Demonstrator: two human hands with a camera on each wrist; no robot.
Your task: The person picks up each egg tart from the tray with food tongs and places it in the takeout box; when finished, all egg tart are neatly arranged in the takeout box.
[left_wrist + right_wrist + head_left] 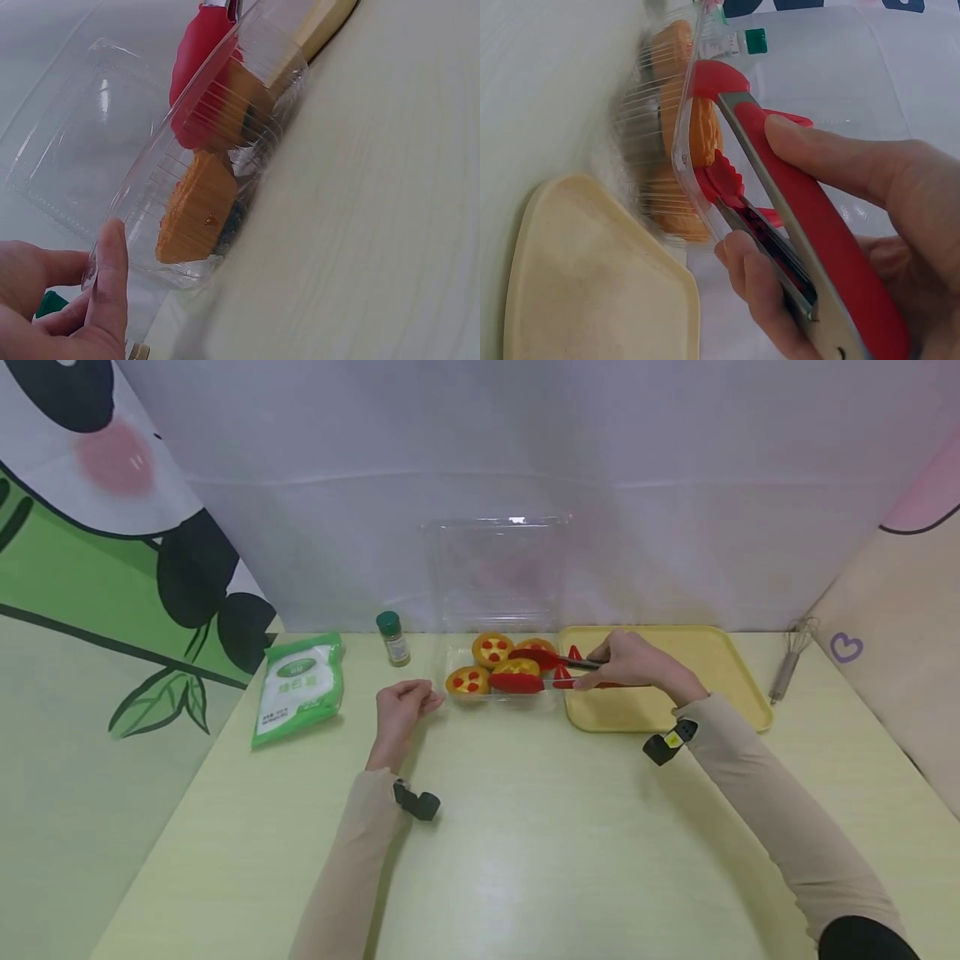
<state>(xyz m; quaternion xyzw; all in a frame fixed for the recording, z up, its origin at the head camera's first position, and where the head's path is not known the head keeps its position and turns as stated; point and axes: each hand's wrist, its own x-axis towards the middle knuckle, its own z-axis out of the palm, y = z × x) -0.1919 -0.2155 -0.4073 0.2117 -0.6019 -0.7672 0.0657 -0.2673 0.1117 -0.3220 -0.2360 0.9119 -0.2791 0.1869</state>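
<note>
Person at the pale worktop (pixel 525 827), both arms stretched forward, beige sleeves (pixel 765 793), a small black camera (pixel 420 804) at each wrist. Left hand (pixel 400 714) nearly closed: thumb and fingers pinch the near left corner of a clear box (pixel 146 225) by its rim. Right hand (pixel 633 664) part-closed around red-and-metal tongs (pixel 817 225), held above the tray's left part. The tongs' red heads reach into the box, one either side of a round pastry (pixel 517 667); whether they press on it, I cannot tell.

Three more pastries (pixel 468 681) sit in the box, one left, two behind, red dots on the tops. Yellow tray (pixel 720 668) just right of the box. Green-and-white bag (pixel 297 687) lies well left; green-capped jar (pixel 393 639) upright between bag and box. Whisk (pixel 785 675) right of the tray. Box's lid (pixel 495 568) stands raised before the white cloth (pixel 337 543).
</note>
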